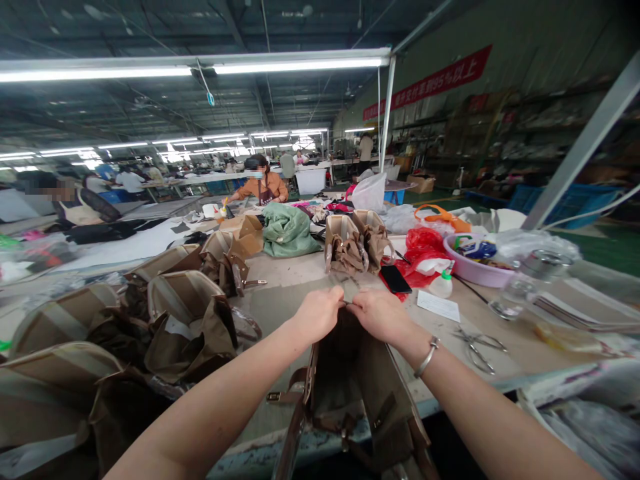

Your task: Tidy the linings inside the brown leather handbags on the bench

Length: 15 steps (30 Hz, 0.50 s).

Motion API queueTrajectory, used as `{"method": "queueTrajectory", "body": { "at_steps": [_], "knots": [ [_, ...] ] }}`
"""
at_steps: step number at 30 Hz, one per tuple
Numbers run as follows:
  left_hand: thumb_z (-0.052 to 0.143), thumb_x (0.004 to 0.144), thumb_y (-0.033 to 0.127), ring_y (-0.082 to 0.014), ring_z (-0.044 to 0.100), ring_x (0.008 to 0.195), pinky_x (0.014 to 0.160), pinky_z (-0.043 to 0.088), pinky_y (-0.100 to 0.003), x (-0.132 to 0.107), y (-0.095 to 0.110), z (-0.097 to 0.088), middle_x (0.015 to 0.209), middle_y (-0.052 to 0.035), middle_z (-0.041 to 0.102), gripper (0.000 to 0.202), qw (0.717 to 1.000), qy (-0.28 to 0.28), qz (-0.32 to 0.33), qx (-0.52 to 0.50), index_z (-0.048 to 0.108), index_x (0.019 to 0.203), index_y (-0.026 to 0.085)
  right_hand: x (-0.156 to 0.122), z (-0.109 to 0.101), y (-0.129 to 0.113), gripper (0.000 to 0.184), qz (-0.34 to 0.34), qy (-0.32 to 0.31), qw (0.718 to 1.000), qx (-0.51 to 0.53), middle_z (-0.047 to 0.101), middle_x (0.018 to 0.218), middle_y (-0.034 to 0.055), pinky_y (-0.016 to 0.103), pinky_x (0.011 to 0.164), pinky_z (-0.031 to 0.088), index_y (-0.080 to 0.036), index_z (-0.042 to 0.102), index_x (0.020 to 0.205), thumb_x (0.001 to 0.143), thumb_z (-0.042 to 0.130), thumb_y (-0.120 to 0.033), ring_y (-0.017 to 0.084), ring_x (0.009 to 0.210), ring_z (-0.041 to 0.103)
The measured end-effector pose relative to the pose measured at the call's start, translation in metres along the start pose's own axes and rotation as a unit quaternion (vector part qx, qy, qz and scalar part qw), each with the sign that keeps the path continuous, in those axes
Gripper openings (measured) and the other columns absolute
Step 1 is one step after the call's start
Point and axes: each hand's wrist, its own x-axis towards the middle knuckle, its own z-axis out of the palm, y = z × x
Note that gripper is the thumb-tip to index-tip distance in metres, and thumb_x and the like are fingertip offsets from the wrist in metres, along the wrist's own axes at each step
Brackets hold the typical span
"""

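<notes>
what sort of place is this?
Probably a handbag factory floor: left hand and right hand pinch a dark brown handbag, unfinished beige striped bags crowd the long worktable, steel scissors lie nearby.

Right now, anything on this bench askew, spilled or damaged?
No spill or damage shows. The brown bag, pinched by left hand and right hand, overhangs the table at its near edge. The other bags at left lie slumped in a heap; scissors lie loose nearby.
</notes>
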Motion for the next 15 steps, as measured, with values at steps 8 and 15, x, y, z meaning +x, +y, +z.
{"method": "queueTrajectory", "body": {
  "at_steps": [8,15],
  "knots": [
    [0.061,0.073,0.027,-0.0161,0.060,0.084,0.077,0.045,-0.026,-0.005,-0.016,-0.003,0.090,-0.0003,0.066,0.040,0.983,0.016,-0.032,-0.179,0.045,0.109,0.021,-0.001,-0.003,0.003,0.037,-0.023,-0.011,1.000,0.008,0.063,0.082,0.0049,0.024,0.068,0.036,-0.019,0.064,0.075,0.088,0.037,-0.039,0.015,0.078,0.057],
    [0.056,0.076,0.036,-0.0160,0.060,0.087,0.082,0.043,-0.025,-0.005,-0.018,-0.003,0.096,-0.0006,0.067,0.024,0.988,-0.006,-0.025,-0.153,0.065,0.092,0.021,0.001,-0.004,0.004,0.037,-0.021,-0.025,0.999,0.023,0.063,0.082,0.0058,0.024,0.069,0.036,-0.018,0.065,0.077,0.087,0.038,-0.040,0.015,0.079,0.056]
  ]
}}
